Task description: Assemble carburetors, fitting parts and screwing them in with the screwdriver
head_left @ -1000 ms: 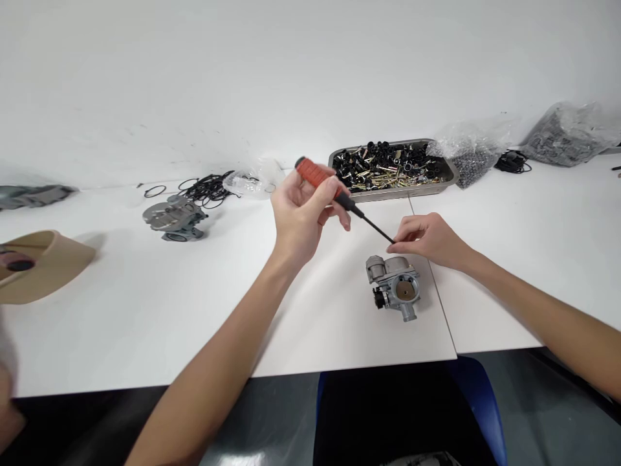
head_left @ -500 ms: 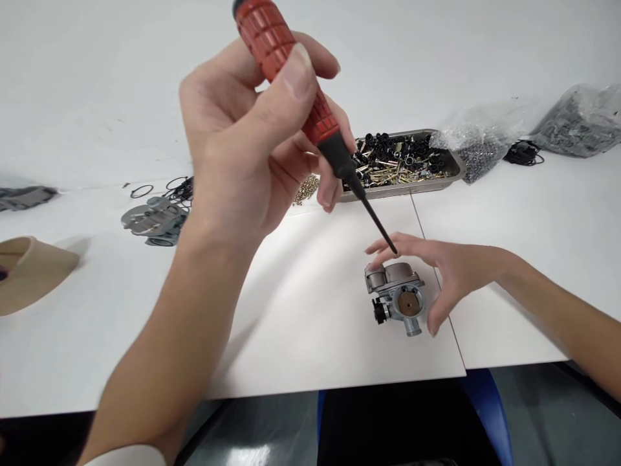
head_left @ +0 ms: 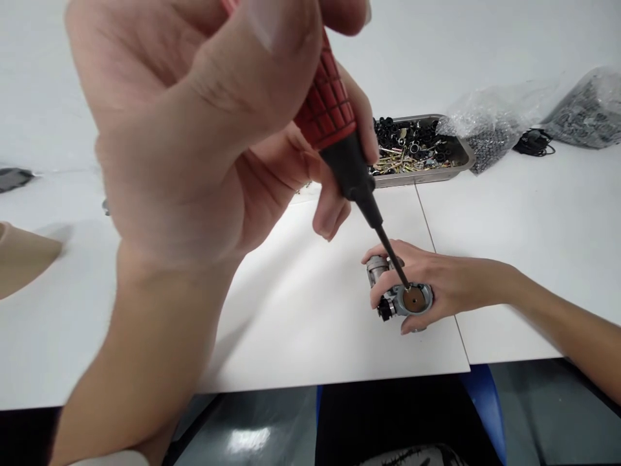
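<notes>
A red-handled screwdriver [head_left: 334, 103] is gripped in my left hand [head_left: 194, 116], which is large and close to the camera. The black collar and thin shaft point down to the right. Its tip meets the upper edge of the bore of a grey metal carburetor [head_left: 402, 303], where a small brass-coloured screw head seems to sit. Inside the bore a round brown plate shows. My right hand [head_left: 436, 281] is closed round the carburetor on the white table, fingers over its top and far side and thumb at the near side. The carburetor's underside is hidden.
Behind is a metal tray [head_left: 412, 178] of black caps, screws and small parts. Plastic bags of parts [head_left: 589, 110] and black rings [head_left: 533, 142] lie to its right. A beige curved object [head_left: 29, 259] stands at left. The table's front edge [head_left: 339, 383] runs above a blue chair [head_left: 488, 408].
My left hand has come nearer the camera and lowered the screwdriver tip to the carburetor's bore. My right hand, open beside the carburetor before, has closed round it.
</notes>
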The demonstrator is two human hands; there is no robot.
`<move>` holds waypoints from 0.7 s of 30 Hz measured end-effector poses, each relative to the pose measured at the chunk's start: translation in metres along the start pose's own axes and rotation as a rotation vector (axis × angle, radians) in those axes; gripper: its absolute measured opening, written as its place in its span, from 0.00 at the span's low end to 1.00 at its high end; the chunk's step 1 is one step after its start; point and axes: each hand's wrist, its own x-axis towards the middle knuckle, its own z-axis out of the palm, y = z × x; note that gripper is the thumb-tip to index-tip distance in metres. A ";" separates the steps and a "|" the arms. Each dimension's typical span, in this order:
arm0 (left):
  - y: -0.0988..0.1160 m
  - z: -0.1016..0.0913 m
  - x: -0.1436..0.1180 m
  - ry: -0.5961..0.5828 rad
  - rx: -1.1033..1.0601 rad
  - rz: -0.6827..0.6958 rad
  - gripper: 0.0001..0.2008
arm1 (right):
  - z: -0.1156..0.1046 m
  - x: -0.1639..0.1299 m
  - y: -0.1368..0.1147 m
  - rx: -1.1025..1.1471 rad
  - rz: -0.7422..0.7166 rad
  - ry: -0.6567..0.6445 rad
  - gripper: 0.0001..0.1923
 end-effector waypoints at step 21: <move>-0.020 -0.010 -0.007 -0.522 0.237 0.374 0.23 | -0.001 0.001 -0.001 0.017 0.001 0.017 0.21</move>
